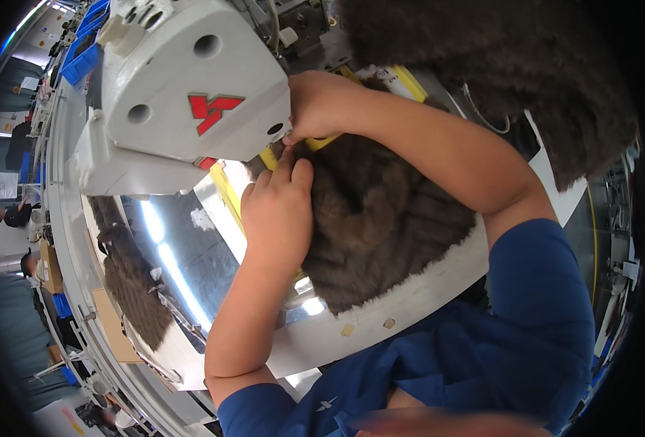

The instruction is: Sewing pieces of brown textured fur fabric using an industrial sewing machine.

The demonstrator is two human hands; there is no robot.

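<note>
The brown fur fabric (381, 218) lies on the work surface under the head of a white sewing machine (177, 95). My left hand (279, 211) rests at the fabric's left edge, its index finger pointing toward the stitching area and the others bent against the cloth. On the far side of the fabric, my right hand (326, 109) is curled close beside the machine head, which hides most of its fingertips. The fingertips of both hands nearly meet below the machine head. The needle is out of sight.
Yellow strips (224, 193) edge the sewing area. A larger dark fur piece (497, 65) hangs at the far right, and another fur strip (137, 277) lies at left. Blue bins (82, 58) stand at the far left. People appear in the left background.
</note>
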